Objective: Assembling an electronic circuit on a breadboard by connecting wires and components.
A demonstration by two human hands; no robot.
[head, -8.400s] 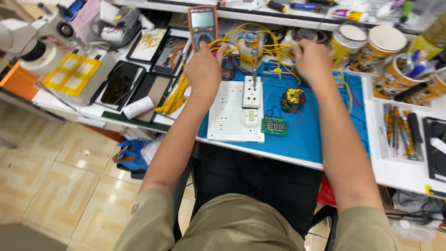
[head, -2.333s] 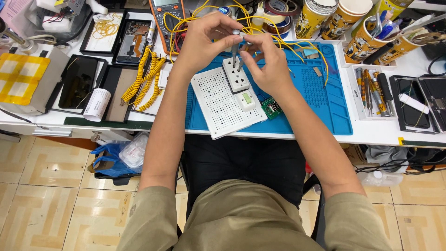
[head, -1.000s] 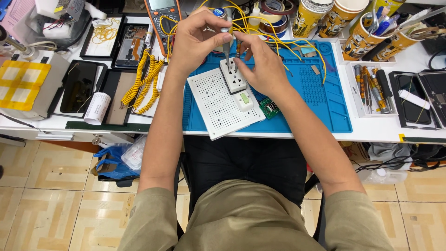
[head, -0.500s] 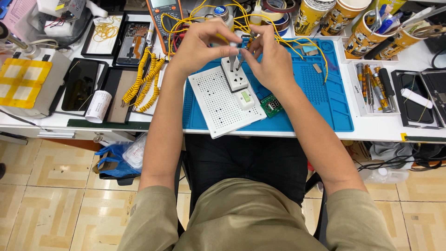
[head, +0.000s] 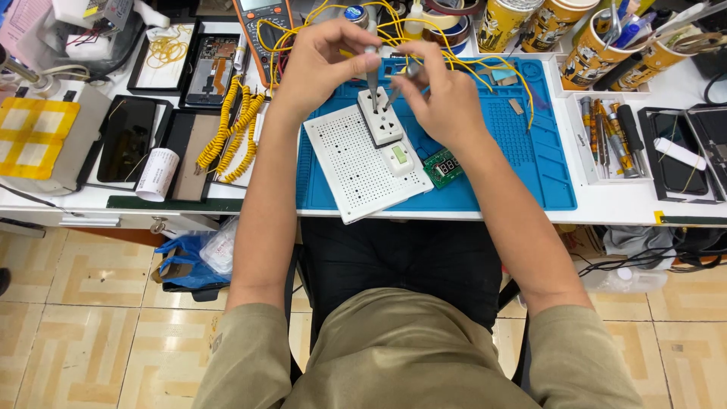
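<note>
My left hand (head: 324, 62) grips a slim grey probe (head: 372, 72) upright, its tip down in the white wall socket (head: 379, 117). My right hand (head: 439, 95) holds a second probe (head: 401, 79) slanted toward the same socket. The socket and a white switch (head: 397, 159) are fixed on a white perforated board (head: 356, 163), which lies tilted on a blue work mat (head: 515, 163). A small green display module (head: 444, 167) sits beside the board under my right wrist. Yellow wires (head: 424, 38) loop behind my hands.
An orange multimeter (head: 261, 19) stands at the back. Coiled yellow leads (head: 227, 136), black trays and a dark phone (head: 127, 148) lie left. Paper cups with tools (head: 598, 45) and a tray of screwdrivers (head: 606, 140) are right. The desk edge runs just below the board.
Both hands have shifted slightly; the left probe now stands in the socket and the right probe has tilted in toward it. The board has stayed put.
</note>
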